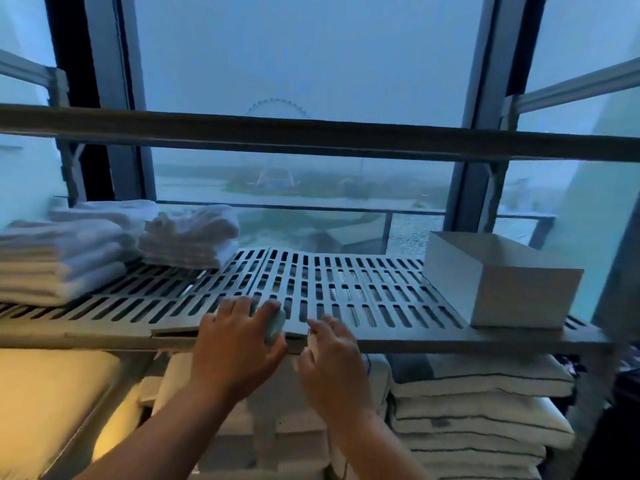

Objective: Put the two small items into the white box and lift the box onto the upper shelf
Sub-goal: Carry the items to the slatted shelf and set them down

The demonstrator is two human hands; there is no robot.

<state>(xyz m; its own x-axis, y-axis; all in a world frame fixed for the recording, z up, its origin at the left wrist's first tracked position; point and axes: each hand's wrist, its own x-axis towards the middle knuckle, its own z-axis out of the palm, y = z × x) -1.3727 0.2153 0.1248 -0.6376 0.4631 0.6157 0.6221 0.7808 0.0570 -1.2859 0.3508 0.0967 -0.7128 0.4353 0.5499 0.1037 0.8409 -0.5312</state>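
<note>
My left hand [235, 344] is at the front edge of the slotted grey shelf [346, 289], its fingers closed around a small pale green item [276, 325]. Beside it, my right hand [332, 358] pinches a small white item [312, 344] between thumb and fingers; most of that item is hidden. The open white box [502, 282] stands at the right end of the same shelf, well to the right of both hands. The upper shelf [311, 133] runs across the view above as a grey bar.
Folded white towels [104, 244] are stacked on the left of the slotted shelf. Stacks of folded linen [478, 410] fill the shelf below. A window with dark frames lies behind. The shelf's middle between towels and box is bare.
</note>
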